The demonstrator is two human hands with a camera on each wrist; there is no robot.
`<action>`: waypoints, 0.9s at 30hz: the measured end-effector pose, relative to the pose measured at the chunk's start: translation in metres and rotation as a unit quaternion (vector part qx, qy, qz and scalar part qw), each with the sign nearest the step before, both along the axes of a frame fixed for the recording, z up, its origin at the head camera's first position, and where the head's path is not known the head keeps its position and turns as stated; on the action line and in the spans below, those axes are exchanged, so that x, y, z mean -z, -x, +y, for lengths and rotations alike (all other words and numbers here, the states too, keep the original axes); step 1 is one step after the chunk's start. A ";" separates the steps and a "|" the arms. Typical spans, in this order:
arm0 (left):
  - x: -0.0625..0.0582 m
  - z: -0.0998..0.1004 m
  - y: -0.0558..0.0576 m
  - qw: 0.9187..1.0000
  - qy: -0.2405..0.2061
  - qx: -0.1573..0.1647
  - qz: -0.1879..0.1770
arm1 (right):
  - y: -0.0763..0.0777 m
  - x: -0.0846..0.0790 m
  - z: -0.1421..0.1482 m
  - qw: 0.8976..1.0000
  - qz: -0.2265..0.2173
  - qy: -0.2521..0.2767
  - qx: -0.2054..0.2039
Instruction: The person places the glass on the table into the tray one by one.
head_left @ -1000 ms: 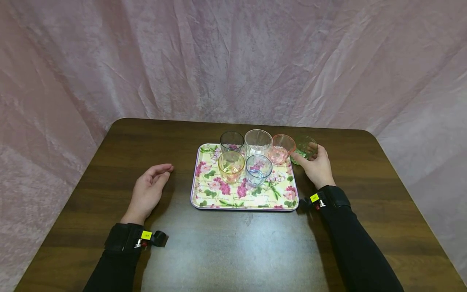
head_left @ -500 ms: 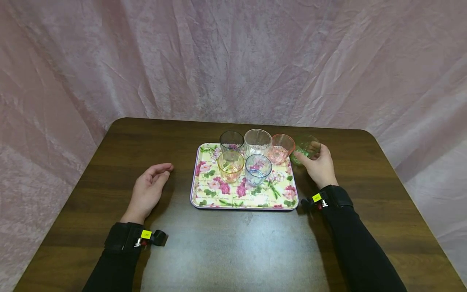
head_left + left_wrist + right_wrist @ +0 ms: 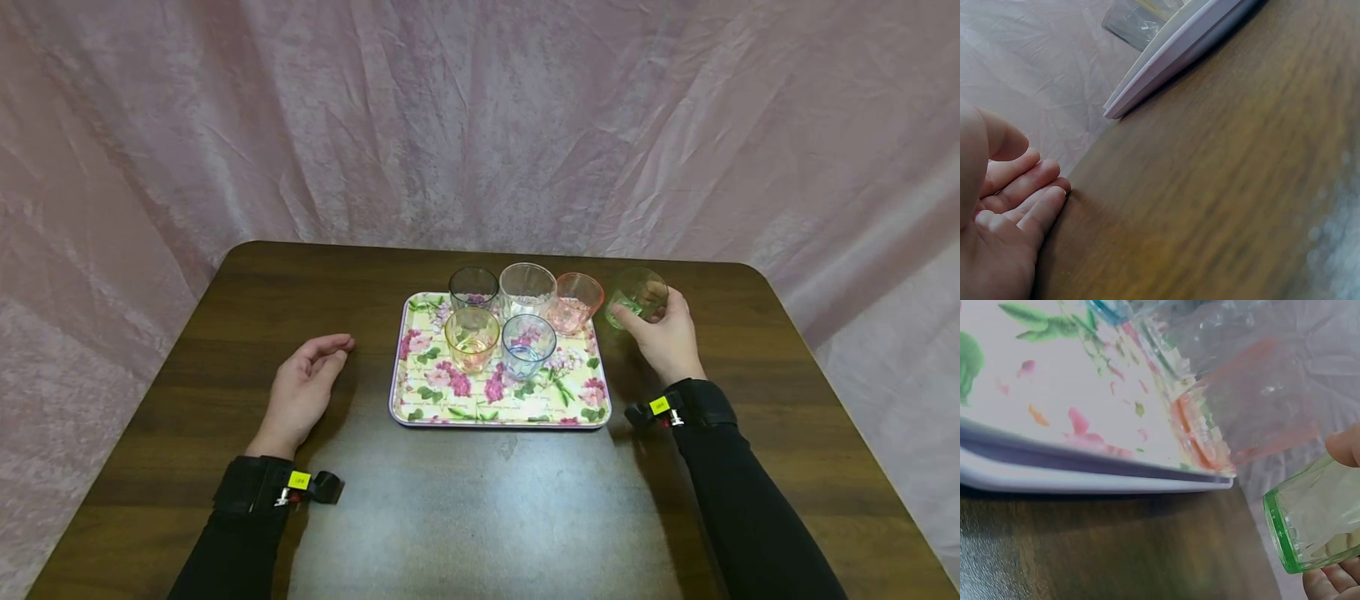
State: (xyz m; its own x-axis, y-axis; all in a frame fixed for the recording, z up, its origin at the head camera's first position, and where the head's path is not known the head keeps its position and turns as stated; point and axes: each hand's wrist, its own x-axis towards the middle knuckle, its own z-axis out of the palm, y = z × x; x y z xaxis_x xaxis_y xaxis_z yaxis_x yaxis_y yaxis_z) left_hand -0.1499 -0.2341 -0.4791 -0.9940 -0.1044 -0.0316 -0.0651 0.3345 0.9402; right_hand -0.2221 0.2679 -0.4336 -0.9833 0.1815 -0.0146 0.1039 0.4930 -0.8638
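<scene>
My right hand grips a green-tinted glass tumbler just right of the floral tray's far corner. In the right wrist view the thumb and fingers hold the tumbler from both sides, its bright green base tilted toward the tray. Nearest to it on the tray stands a pink glass. Left of the tray, my left hand rests on the table with relaxed fingers and nothing in it; the left wrist view shows its loosely bent fingers by the wood.
Also on the tray are a dark grey glass and a clear glass at the back, with a yellow glass and a blue glass in front. The wooden table meets a pink curtain behind.
My right hand has carried the green tumbler a little to the right and away from the pink glass. The left hand and the glasses on the tray have stayed put.
</scene>
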 end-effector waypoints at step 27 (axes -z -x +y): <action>-0.002 0.001 0.000 1.000 -0.007 -0.003 -0.002 | -0.028 -0.031 -0.005 0.999 0.028 0.003 -0.020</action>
State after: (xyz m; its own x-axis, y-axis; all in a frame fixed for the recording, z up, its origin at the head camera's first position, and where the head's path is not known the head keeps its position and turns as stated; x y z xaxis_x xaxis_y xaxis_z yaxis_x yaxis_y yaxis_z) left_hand -0.1494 -0.2335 -0.4772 -0.9932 -0.1104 -0.0378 -0.0716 0.3206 0.9445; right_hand -0.1945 0.2634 -0.4026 -0.9890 0.1425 0.0399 0.0356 0.4905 -0.8707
